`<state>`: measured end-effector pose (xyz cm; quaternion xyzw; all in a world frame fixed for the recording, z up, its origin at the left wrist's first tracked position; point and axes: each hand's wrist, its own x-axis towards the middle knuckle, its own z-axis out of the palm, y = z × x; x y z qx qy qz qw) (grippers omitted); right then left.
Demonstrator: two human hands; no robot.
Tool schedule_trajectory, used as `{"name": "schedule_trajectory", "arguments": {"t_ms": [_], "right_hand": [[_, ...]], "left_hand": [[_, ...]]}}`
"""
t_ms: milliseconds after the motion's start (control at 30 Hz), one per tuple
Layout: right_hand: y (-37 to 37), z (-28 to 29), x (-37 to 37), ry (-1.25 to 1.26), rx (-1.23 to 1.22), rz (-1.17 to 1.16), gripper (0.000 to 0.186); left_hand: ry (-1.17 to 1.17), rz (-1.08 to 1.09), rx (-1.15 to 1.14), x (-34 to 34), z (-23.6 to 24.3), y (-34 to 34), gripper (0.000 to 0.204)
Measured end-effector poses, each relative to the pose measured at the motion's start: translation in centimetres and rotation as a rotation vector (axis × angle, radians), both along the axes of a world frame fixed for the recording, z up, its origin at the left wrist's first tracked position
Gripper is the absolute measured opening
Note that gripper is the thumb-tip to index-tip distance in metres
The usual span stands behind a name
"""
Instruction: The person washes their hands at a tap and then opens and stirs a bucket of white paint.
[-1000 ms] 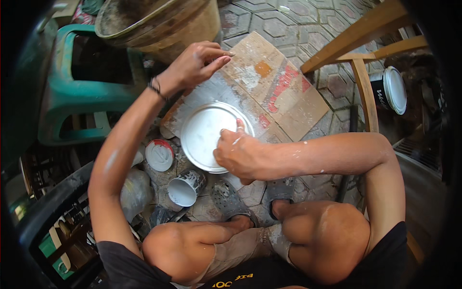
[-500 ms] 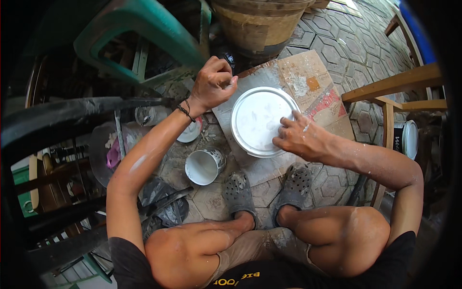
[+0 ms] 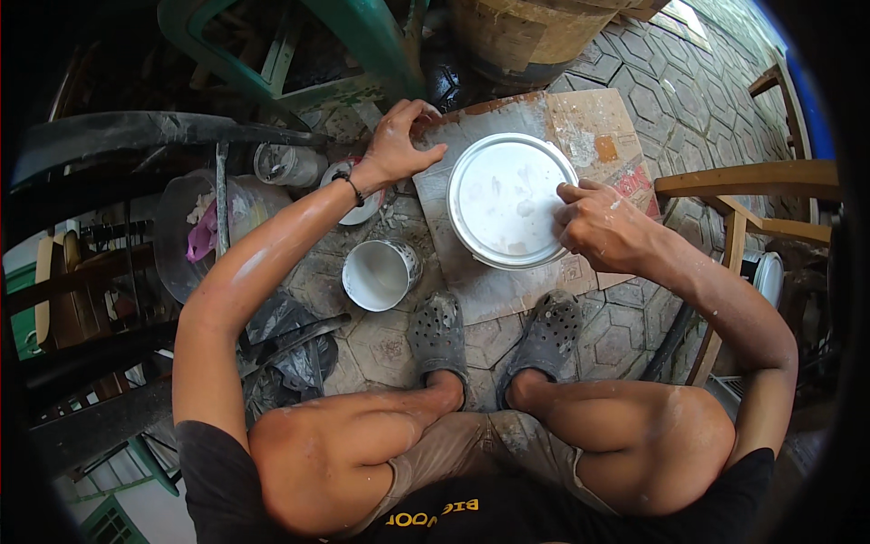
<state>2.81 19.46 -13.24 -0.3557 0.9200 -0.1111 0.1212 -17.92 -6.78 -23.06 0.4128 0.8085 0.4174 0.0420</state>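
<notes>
A round white paint bucket with its white lid (image 3: 507, 195) on stands upright on a flattened cardboard sheet (image 3: 494, 122). My right hand (image 3: 605, 225) is at the right edge of the lid, its fingers curled against the rim. To the left of the bucket, my left hand (image 3: 399, 145) hangs empty with thumb and fingers apart, not touching the lid. Below that hand an open white pail (image 3: 376, 279) sits on the paving, and a small white lid (image 3: 362, 207) lies under my left wrist. Whatever is under my right fingers is hidden.
A green chair (image 3: 353, 45) and a large brown tub (image 3: 526, 41) stand at the back. Wooden chair parts (image 3: 752, 179) rise at the right. To the left are a clear basin (image 3: 172, 240), a clear jar (image 3: 288, 165) and a black plastic bag (image 3: 304, 349). Grey clogs (image 3: 439, 335) are on my feet.
My left hand has opened from a closed pose, its thumb now spread toward the bucket. My right hand has shifted to the lid's right rim. The view has moved slightly.
</notes>
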Motion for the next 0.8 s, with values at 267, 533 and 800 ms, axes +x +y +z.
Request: {"name": "schedule_trajectory", "arguments": {"t_ms": [267, 533, 800], "right_hand": [[1.2, -4.2, 1.5, 0.117, -0.145, -0.269, 0.030], [1.1, -2.0, 0.6, 0.063, 0.019, -0.481, 0.051], [3.2, -0.9, -6.1, -0.068, -0.284, -0.534, 0.045]], "left_hand": [[-0.194, 0.060, -0.164, 0.7, -3.4, -0.2, 0.024], [-0.509, 0.192, -0.220, 4.3, -4.8, -1.0, 0.031], [-0.748, 0.295, -0.170, 6.3, -4.6, -0.6, 0.028]]}}
